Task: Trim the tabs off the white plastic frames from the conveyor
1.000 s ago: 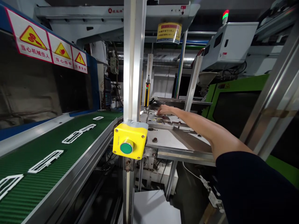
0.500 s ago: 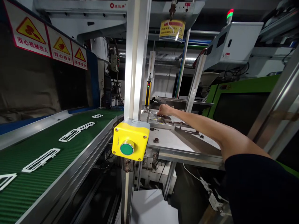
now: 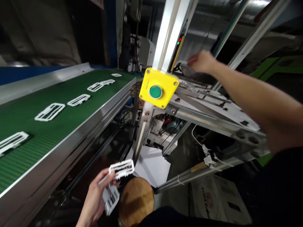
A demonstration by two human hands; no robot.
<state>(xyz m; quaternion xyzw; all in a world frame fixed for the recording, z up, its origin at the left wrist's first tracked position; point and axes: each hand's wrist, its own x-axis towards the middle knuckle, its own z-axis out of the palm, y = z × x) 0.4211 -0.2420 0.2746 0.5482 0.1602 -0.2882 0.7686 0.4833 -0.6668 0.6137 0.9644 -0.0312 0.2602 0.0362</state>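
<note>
Low in the view, my left hand (image 3: 92, 192) is closed on white plastic frames. One slotted white frame (image 3: 122, 168) sticks out past the thumb. Another plastic frame (image 3: 110, 197) hangs below it under the fingers, blurred. My right hand (image 3: 203, 62) is raised above the machine table (image 3: 208, 105), beside a yellow and black sensor bar (image 3: 177, 52). Its fingers are bent together and smeared by motion. A pale blur shows at their tips, too unclear to name.
Several white frames (image 3: 50, 112) lie on the green conveyor belt (image 3: 59, 138) at left. A yellow box with a green button (image 3: 155, 91) sits on the upright post. Below are a round wooden stool (image 3: 136, 200), white sheets (image 3: 153, 165) and a cardboard box (image 3: 219, 198).
The view has tilted down and left. My right hand has lifted off the fixture on the machine table. My left hand, holding white frames, has come into view. Belt frames have shifted.
</note>
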